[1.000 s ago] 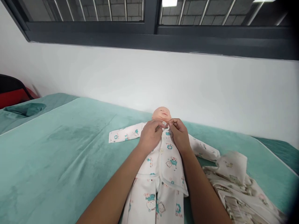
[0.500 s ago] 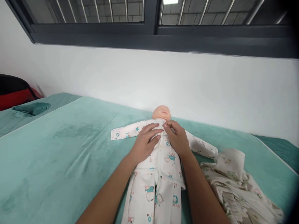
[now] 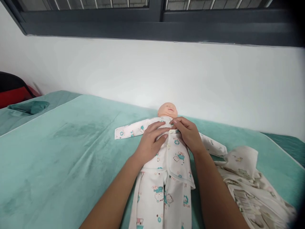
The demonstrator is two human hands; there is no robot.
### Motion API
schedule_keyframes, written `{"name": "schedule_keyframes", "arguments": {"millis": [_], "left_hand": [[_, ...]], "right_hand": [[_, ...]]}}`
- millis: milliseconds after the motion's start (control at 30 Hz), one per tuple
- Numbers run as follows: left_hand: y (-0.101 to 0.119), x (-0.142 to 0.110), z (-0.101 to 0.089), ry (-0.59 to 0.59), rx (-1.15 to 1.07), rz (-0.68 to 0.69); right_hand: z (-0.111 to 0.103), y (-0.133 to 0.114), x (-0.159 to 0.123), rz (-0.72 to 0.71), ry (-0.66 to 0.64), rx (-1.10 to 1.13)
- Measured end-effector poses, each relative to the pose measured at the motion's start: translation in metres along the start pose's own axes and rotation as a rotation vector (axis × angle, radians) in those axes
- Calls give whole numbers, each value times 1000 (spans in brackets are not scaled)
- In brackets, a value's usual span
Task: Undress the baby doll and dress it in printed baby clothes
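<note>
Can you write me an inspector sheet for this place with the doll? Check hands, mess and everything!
Surface: green soft cover, slightly wrinkled
Job's things: doll, face up; white printed jacket, sleeves spread; matching trousers below
Clutter: crumpled printed cloth at right; red-and-black object at far left
Hands: left hand spread on the jacket; right hand curled at its upper front, grip unclear
Cables: nothing seen
Surroundings: white wall, dark window frame, bars
</note>
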State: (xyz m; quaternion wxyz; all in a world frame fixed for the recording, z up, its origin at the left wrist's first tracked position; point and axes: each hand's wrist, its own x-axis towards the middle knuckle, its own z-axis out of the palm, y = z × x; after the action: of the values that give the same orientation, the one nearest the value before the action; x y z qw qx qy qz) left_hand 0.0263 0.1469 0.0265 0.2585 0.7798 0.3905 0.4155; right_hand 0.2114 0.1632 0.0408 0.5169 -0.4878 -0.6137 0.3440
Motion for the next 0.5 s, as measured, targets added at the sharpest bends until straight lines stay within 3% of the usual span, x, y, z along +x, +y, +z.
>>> {"name": "schedule_keyframes", "arguments": {"millis": [233, 367, 500], "left_hand": [[-9, -1, 2, 66, -105, 5], [-11, 0, 3, 87, -131, 3], [-11, 0, 4, 104, -144, 2]], "right_hand": [[-5, 4, -1, 62, -144, 102], [-14, 3, -3, -9, -281, 18], [-15, 5, -2, -13, -285, -8]]}}
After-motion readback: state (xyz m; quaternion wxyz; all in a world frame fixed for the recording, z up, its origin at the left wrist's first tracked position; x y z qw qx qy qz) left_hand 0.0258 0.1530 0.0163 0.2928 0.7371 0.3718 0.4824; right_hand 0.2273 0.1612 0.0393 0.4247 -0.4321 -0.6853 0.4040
